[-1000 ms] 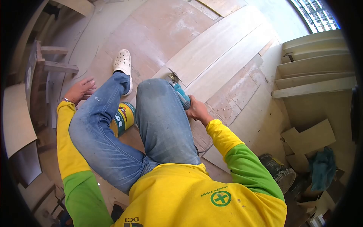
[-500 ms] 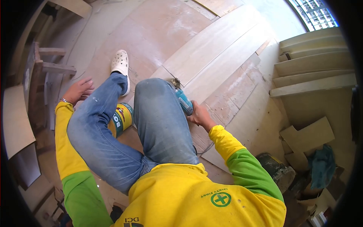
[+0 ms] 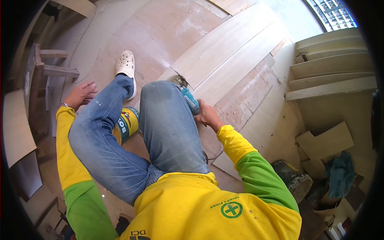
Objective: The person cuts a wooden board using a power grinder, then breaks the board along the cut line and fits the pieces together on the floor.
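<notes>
My right hand (image 3: 209, 115) is closed around the rear of a teal angle grinder (image 3: 190, 101), beside my right knee. The tool's metal head (image 3: 182, 81) rests at the near end of a long pale plywood board (image 3: 220, 54), where a short dark line crosses the wood. Part of the head is hidden by my knee. My left hand (image 3: 82, 95) is off to the left by my left shin, fingers stretched out and holding nothing. Between my legs stands a yellow and green paint bucket (image 3: 127, 125), partly covered by my thigh.
Stacked curved panels (image 3: 332, 66) lean at the right. Below them are plywood offcuts (image 3: 326, 140), a dirty dark bucket (image 3: 292, 180) and a teal cloth (image 3: 341, 174). A wooden frame (image 3: 56, 71) stands at the left. A cord (image 3: 214, 159) runs near my right thigh.
My right hand and the angle grinder have shifted slightly up and to the left. My left hand has moved only a little to the left, its fingers still extended.
</notes>
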### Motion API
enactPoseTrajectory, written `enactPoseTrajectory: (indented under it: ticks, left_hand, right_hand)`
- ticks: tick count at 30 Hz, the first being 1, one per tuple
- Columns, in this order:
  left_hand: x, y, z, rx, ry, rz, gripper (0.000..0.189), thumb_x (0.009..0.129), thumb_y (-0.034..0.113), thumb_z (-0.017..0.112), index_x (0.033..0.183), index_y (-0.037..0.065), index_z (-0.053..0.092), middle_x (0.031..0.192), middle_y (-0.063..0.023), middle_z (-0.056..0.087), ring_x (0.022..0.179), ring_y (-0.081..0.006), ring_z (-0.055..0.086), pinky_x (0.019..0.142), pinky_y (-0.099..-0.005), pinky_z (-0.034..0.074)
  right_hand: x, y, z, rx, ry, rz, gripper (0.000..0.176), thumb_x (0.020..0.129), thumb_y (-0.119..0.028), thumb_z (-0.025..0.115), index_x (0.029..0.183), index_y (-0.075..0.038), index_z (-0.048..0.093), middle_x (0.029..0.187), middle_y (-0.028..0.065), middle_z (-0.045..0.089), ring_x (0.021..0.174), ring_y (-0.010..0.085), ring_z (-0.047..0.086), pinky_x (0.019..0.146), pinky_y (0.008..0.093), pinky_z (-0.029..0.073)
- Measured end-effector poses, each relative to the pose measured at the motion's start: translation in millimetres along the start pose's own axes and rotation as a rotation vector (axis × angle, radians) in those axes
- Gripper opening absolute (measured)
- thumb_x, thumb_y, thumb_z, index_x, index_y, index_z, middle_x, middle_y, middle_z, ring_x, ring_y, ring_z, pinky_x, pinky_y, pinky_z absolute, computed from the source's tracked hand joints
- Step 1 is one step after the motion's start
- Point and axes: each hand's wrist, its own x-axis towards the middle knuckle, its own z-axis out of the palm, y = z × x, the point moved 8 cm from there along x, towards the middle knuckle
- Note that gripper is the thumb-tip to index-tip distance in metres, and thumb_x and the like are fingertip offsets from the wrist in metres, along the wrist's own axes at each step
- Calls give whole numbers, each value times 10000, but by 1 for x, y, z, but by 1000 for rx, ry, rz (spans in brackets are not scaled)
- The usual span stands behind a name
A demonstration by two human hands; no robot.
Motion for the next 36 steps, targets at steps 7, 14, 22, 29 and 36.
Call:
enactPoseTrajectory:
  ticks: [7,14,22,29,36]
  left_hand:
    - [-2,-2,-2,-7,0,15,689,901,504,631,1422,83,470,1148,-84,635,913,-144,598,778,-288,493]
    - [0,-4,-5,-9,-2,13,703,898,519,631,1425,84,466,1154,-86,633,914,-145,596,794,-285,485]
    - [2,-5,-4,-19,-14,30,715,894,523,637,1430,84,461,1169,-106,629,926,-157,606,810,-296,495]
    - [-1,-2,-1,-7,-11,34,705,897,517,638,1427,84,467,1176,-123,629,965,-171,615,825,-306,499]
    - [2,-6,-2,5,-33,25,679,935,510,588,1463,118,422,1154,-84,615,900,-129,573,798,-277,482]
  right_hand:
    - [-18,20,5,26,15,-21,644,657,-291,742,1218,-83,502,935,268,654,877,458,636,763,500,507]
    - [-34,21,-1,12,6,4,652,692,-274,725,1268,-82,490,961,256,660,881,452,644,781,480,511]
    - [-23,18,5,-4,-35,41,681,674,-290,725,1269,-94,458,942,287,651,876,477,634,763,521,502]
    - [-13,16,5,-6,-32,30,682,670,-274,729,1262,-70,458,936,285,651,876,478,632,763,520,501]
    - [-31,25,3,-2,-40,32,659,696,-270,725,1275,-67,484,956,263,657,879,438,648,787,469,514]
